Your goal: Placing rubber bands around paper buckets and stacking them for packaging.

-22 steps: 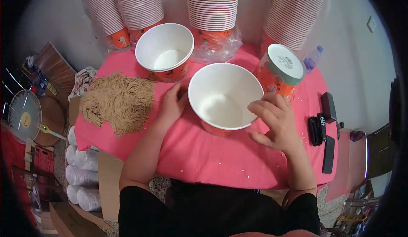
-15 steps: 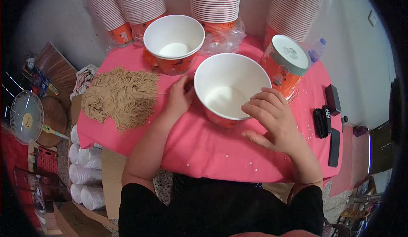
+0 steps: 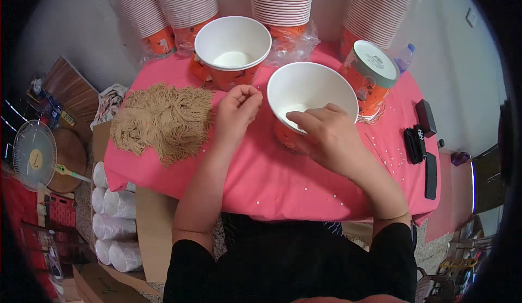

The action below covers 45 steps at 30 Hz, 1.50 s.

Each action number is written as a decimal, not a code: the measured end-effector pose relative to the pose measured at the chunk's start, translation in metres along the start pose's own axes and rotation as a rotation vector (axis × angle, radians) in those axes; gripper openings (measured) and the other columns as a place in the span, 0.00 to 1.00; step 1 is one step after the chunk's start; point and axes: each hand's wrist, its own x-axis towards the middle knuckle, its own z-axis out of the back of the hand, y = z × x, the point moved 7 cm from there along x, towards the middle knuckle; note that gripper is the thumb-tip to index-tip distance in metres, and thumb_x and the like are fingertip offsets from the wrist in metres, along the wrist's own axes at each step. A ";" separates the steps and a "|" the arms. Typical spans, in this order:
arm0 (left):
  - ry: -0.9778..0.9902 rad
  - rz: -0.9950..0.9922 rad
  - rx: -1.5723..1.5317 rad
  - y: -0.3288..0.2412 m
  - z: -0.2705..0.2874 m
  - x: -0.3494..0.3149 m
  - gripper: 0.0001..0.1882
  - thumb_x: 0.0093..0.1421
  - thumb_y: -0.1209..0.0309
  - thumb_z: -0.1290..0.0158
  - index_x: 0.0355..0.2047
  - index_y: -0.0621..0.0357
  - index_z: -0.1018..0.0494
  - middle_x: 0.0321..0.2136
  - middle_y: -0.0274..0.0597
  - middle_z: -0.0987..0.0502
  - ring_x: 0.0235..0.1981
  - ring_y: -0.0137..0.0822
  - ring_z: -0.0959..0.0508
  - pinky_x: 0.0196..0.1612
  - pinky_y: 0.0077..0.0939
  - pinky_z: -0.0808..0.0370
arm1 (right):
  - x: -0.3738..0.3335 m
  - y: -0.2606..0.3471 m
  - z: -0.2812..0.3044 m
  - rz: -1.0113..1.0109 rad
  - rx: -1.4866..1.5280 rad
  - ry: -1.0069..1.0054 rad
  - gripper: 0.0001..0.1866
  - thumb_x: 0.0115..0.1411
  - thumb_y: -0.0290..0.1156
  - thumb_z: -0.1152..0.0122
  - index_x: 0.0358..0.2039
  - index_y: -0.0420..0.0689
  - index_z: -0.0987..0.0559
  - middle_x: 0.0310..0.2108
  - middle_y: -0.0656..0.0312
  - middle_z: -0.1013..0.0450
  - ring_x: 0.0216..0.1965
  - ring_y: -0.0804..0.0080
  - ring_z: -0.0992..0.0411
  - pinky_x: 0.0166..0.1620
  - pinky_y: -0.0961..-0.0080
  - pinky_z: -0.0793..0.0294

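A white-lined orange paper bucket [image 3: 312, 82] stands open side up on the pink-covered table, in front of me. My right hand [image 3: 324, 131] bends over its near rim, with curled fingers reaching into the opening and the thumb hidden; it appears to grip the rim. Just left of the bucket, my left hand [image 3: 238, 107] is raised with thumb and fingertips pressed together. Whatever they pinch is too small to make out. Beside the left wrist lies a loose heap of tan strings [image 3: 162, 121].
Nested open buckets [image 3: 234, 44] stand behind my left hand. An upturned orange bucket [image 3: 371, 77] is at right, near a bottle [image 3: 403, 58]. Tall bucket stacks [image 3: 280, 1] line the wall. Small black objects [image 3: 416, 144] lie at the right edge; tiny white bits [image 3: 306, 189] dot the cloth.
My left hand has come up off the bucket's left side into a pinch. The right hand's spread fingers have curled down over the near rim. The view has shifted slightly.
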 end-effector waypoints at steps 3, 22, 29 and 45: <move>0.066 -0.089 0.067 -0.012 -0.008 -0.028 0.04 0.59 0.77 0.46 0.35 0.61 0.26 0.27 0.27 0.25 0.26 0.15 0.29 0.28 0.11 0.33 | 0.000 -0.004 -0.002 0.015 0.078 0.029 0.19 0.47 0.32 0.30 0.40 0.41 0.22 0.27 0.56 0.25 0.28 0.61 0.26 0.33 0.66 0.30; -0.133 -0.397 0.553 -0.033 -0.032 -0.055 0.04 0.52 0.79 0.42 0.28 0.63 0.27 0.24 0.41 0.24 0.22 0.31 0.23 0.26 0.25 0.26 | 0.030 -0.026 -0.008 -0.067 0.311 0.204 0.09 0.54 0.22 0.41 0.37 0.38 0.21 0.24 0.53 0.24 0.25 0.64 0.24 0.31 0.71 0.27; -0.146 -0.516 0.644 -0.041 -0.037 -0.059 0.04 0.52 0.79 0.41 0.27 0.64 0.26 0.24 0.43 0.22 0.24 0.34 0.22 0.27 0.27 0.26 | 0.040 -0.032 -0.018 -0.104 0.409 0.250 0.08 0.54 0.24 0.40 0.36 0.38 0.20 0.25 0.54 0.23 0.25 0.67 0.24 0.32 0.72 0.27; -0.040 -0.489 0.619 -0.042 -0.025 -0.055 0.13 0.51 0.75 0.37 0.37 0.61 0.26 0.30 0.42 0.21 0.31 0.35 0.20 0.35 0.29 0.24 | 0.035 -0.037 -0.002 -0.085 0.159 0.144 0.04 0.49 0.24 0.42 0.27 0.40 0.25 0.23 0.56 0.26 0.26 0.59 0.26 0.30 0.65 0.29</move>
